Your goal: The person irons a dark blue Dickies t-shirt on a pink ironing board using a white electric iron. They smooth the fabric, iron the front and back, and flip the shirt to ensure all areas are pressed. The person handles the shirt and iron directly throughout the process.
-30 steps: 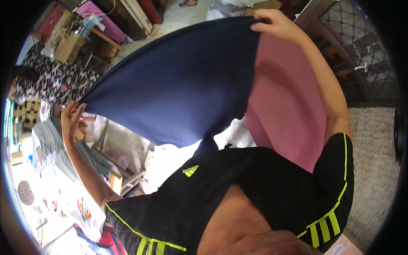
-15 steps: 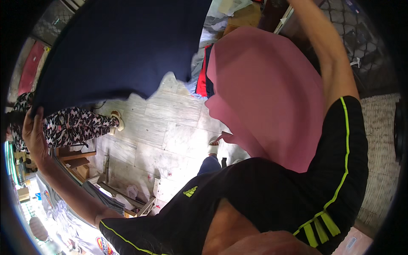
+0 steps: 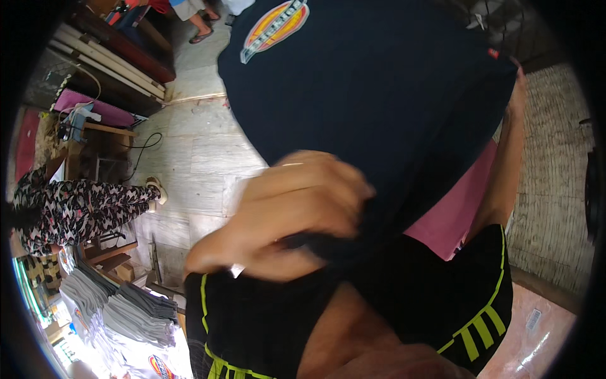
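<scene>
A dark navy shirt [image 3: 379,107] with an orange and yellow oval print spreads in front of me, its far end running past the top of the view. My left hand [image 3: 290,211], a little blurred, is close to my chest with its fingers curled round a bunched part of the shirt. Out at the far right, my right hand [image 3: 519,79] holds the shirt's other side, near a small red tab. Most of its fingers are hidden by the cloth. Below the shirt a pink sheet [image 3: 451,199] shows in part.
A person in patterned trousers [image 3: 95,205] stands at the left, and another person's legs [image 3: 197,22] show at the top. Folded grey garments [image 3: 129,306] lie in stacks at lower left. A plastic-wrapped pack [image 3: 543,328] lies at lower right.
My left hand has come from the far left in to my chest, bringing the shirt with it. My right hand has come down along the right side. The shirt's print now shows, and it covers most of the pink sheet.
</scene>
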Tool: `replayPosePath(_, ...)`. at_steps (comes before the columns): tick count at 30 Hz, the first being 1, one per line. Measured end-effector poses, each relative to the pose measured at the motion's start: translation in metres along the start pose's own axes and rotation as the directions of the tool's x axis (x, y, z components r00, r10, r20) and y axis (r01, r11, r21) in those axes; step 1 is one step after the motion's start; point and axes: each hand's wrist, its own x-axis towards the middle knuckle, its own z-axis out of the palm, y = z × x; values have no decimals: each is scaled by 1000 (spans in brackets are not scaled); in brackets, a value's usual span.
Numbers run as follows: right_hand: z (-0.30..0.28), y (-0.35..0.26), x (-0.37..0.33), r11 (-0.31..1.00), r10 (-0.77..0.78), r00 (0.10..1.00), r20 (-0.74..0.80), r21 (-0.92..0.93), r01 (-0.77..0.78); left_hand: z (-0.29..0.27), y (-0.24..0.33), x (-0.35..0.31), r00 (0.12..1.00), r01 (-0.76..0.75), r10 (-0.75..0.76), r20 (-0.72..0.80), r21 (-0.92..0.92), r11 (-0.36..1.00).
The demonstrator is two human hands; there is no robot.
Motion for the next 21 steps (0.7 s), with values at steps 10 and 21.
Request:
replayPosePath(10,-124,147,-34,837,480,873,-92,344,-424,202,-163,-83,934,132,-260,246,438,889)
replayPosePath(21,-205,117,24,604,-197,966,-170,-796,-17,279,-138,-28,761,-120,-250,598,509,852)
